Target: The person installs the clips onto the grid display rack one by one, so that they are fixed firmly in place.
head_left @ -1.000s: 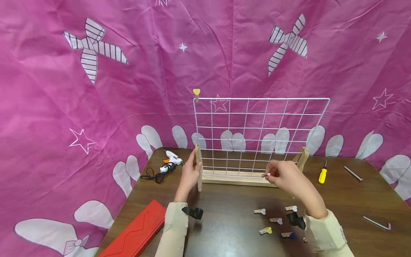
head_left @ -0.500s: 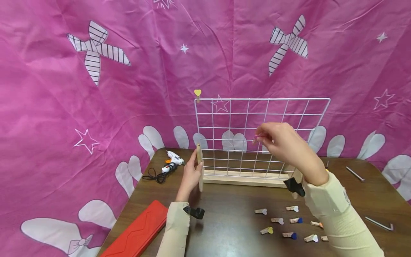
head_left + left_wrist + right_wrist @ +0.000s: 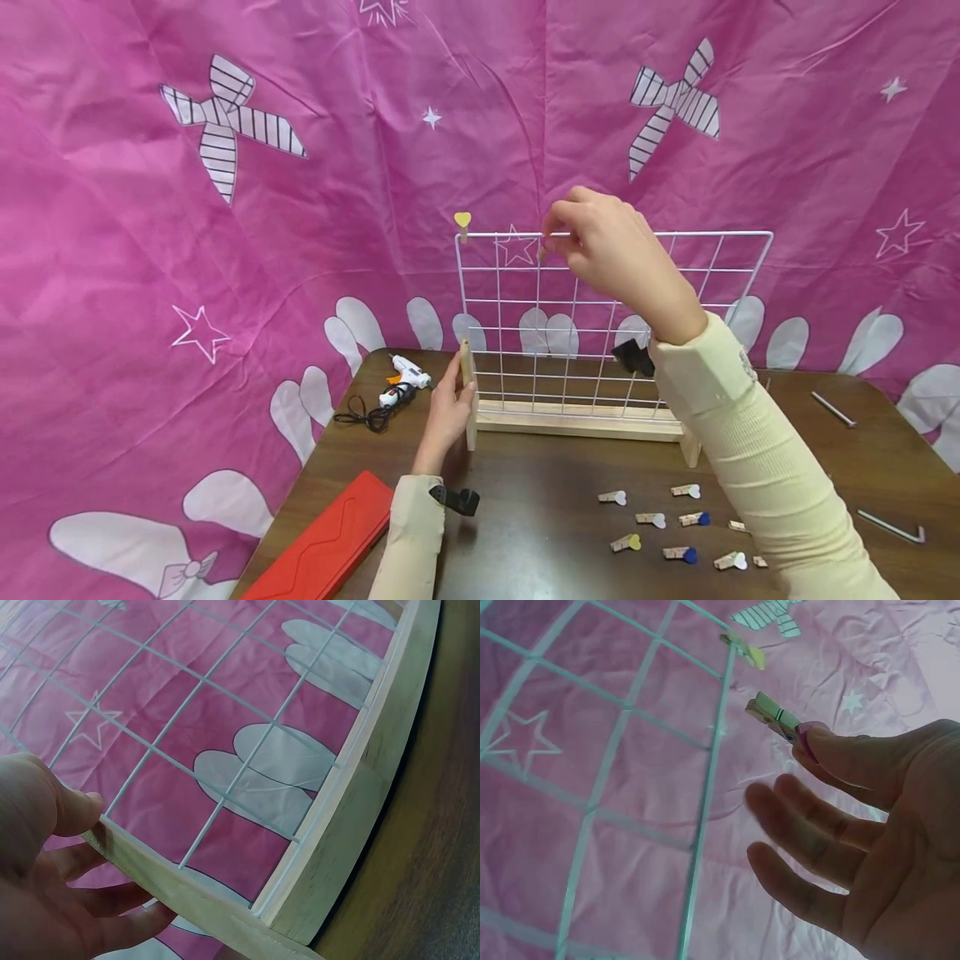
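My left hand (image 3: 447,412) grips the left wooden upright (image 3: 172,881) of a stand, thumb on one side and fingers on the other. A white wire grid (image 3: 712,234) stands on the stand's wooden base (image 3: 577,427). Near the grid's top bar, my right hand (image 3: 611,250) pinches a small wooden clothespin (image 3: 772,716) with a pink heart, mostly hidden by thumb and finger. In the right wrist view the clothespin is apart from the wire. A clothespin with a yellow heart (image 3: 462,220) is clipped at the grid's top left corner.
Several heart clothespins (image 3: 680,554) lie at the front right of the table. A red case (image 3: 330,533) and a corded glue gun (image 3: 405,379) lie on the left. Two hex keys (image 3: 891,527) are on the right. A pink curtain (image 3: 337,208) hangs behind.
My right hand has carried the clothespin up and to the left, from the grid's lower part to its top bar. The left hand keeps its grip on the upright.
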Motion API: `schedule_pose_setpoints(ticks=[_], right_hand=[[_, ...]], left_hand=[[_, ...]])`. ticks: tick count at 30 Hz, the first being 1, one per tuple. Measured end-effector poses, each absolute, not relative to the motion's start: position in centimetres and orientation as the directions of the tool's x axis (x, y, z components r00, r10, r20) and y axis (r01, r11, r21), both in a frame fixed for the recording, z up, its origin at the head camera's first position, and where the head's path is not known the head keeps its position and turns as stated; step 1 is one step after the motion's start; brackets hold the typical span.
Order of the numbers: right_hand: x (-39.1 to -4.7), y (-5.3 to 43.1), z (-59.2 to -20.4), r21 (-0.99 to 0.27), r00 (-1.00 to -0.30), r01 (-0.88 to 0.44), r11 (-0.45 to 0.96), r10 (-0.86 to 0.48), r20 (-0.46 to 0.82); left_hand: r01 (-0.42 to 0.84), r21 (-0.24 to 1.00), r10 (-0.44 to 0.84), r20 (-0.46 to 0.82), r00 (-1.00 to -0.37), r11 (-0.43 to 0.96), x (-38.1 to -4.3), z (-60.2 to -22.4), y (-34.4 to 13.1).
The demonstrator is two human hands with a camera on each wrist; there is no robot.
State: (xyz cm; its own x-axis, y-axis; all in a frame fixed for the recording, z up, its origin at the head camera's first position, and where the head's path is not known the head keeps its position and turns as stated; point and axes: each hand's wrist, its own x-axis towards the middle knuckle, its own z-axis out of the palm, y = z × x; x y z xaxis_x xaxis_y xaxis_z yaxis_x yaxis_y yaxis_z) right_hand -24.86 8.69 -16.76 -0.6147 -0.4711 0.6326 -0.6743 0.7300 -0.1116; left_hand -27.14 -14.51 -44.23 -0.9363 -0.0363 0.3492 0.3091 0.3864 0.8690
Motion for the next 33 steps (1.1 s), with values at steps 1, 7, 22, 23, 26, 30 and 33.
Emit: schedule_pose_setpoints(ticks=[1,7,22,23,26,30,33], right_hand=[[-25.1,8.2,-16.3,-0.104,-0.618,-0.665,0.74,-0.466,0.633],[-26.4,5.9,-14.1,-0.063,-0.648,-0.627,0.777,-0.474,0.596],[-28.7,3.1,-13.0,0.016,-0.611,-0.666,0.745,-0.559,0.56],[-28.8,3.0,-13.0,0.017,-0.611,-0.666,0.746,-0.559,0.56],[-29.0,2.8,-13.0,0.014,-0.621,-0.66,0.751,-0.557,0.551],[-29.3,2.4,-13.0,0.019,-0.636,-0.652,0.758,-0.561,0.53],[-29.4,2.3,-13.0,0.019,-0.647,-0.648,0.762,-0.563,0.513]], left_hand=[[0.312,0.867,-0.035,0.352,-0.935,0.388,-27.1,-44.2,-14.5],[0.315,0.863,-0.032,0.356,-0.934,0.394,-27.3,-44.3,-14.5],[0.304,0.861,-0.036,0.348,-0.937,0.408,-27.3,-44.6,-14.5],[0.305,0.86,-0.035,0.349,-0.936,0.409,-27.3,-44.6,-14.6],[0.3,0.86,-0.035,0.344,-0.938,0.412,-27.3,-44.5,-14.6],[0.308,0.858,-0.036,0.353,-0.935,0.412,-27.3,-44.5,-14.6],[0.32,0.855,-0.033,0.364,-0.931,0.407,-27.3,-44.5,-14.7]])
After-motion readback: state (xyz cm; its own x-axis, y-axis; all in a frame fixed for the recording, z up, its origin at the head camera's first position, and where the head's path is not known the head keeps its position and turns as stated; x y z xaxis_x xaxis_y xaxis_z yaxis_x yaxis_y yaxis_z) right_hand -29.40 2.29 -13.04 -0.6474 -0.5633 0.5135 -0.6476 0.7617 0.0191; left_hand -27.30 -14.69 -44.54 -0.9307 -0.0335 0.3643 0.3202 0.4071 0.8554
